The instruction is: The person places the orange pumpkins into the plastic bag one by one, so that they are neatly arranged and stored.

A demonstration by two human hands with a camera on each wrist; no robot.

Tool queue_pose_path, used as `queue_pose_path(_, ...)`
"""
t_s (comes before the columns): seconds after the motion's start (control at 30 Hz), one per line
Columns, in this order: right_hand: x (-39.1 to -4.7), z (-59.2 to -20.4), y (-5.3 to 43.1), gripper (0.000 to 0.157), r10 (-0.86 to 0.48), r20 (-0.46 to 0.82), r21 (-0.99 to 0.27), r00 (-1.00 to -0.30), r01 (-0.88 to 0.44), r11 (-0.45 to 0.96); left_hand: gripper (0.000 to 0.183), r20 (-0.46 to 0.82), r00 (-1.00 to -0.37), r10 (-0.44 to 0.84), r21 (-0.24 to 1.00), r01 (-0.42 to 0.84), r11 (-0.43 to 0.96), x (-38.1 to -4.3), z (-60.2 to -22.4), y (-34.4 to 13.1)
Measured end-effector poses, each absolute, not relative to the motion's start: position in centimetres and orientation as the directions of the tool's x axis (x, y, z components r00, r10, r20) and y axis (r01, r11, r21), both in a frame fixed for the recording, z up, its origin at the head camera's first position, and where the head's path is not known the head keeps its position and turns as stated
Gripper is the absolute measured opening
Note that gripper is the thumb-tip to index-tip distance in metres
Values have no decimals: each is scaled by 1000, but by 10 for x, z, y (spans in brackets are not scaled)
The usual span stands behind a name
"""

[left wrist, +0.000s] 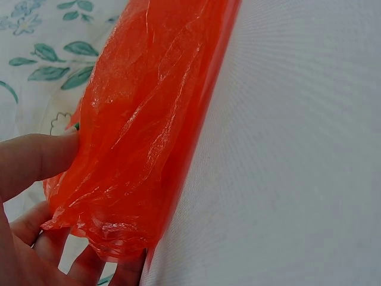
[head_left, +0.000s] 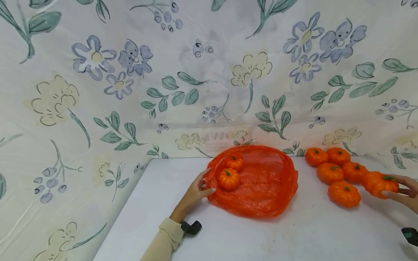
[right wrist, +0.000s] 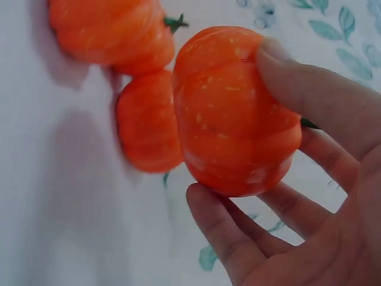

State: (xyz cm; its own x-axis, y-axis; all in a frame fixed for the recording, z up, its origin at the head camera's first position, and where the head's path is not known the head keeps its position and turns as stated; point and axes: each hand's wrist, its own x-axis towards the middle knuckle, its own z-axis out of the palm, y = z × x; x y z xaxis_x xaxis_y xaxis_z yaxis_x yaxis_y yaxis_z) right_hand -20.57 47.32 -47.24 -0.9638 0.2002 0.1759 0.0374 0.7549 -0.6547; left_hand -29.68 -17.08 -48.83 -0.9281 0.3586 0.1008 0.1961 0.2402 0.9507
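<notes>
A red plastic bag [head_left: 258, 208] lies spread with its mouth upward, two small orange pumpkins [head_left: 229, 178] inside at its left. My left hand [head_left: 193, 194] holds the bag's left edge; in the left wrist view the thumb is at one side of the crinkled bag [left wrist: 137, 131] and the fingers are at its lower end. At the far right my right hand [head_left: 405, 190] grips an orange pumpkin [head_left: 378, 184] with a green stem. Thumb and fingers are around that pumpkin [right wrist: 235, 119] in the right wrist view; its underside faces the camera.
Several more pumpkins [head_left: 344, 194] sit in a cluster on the white table [head_left: 313, 235], right of the bag and left of my right hand. A floral sheet [head_left: 209, 65] hangs behind the table and down its left side.
</notes>
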Motion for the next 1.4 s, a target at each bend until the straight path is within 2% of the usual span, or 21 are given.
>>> queue_pose_path(0.1,-202,-455,456,75,167,173,-656,-971,13,754,75,108,-925,364,949,206,240,-297,-490,-171)
queue_pose_path(0.2,-203,-444,443,74,125,116,-676,-985,14,736,75,109,-928,355,948,204,243,-297,-490,-172)
queue_pose_path(0.33,-206,-434,427,80,80,31,-699,-996,36,715,75,105,-929,354,948,201,246,-297,-490,-173)
queue_pose_path(0.47,-208,-426,408,83,37,11,-668,-999,20,744,75,104,-929,356,948,201,247,-297,-489,-172)
queue_pose_path(0.8,-212,-411,362,73,-79,109,-691,-991,-133,711,75,81,-931,355,955,174,239,-296,-486,-171)
queue_pose_path(0.97,-218,-405,340,69,-128,119,-712,-985,-175,680,75,80,-929,360,956,173,235,-296,-488,-171)
queue_pose_path(1.27,-233,-395,295,75,-178,116,-720,-977,-207,662,75,74,-939,336,955,164,249,-296,-488,-169)
queue_pose_path(1.4,-241,-390,279,73,-232,127,-739,-964,-248,626,76,74,-938,339,955,165,246,-295,-488,-170)
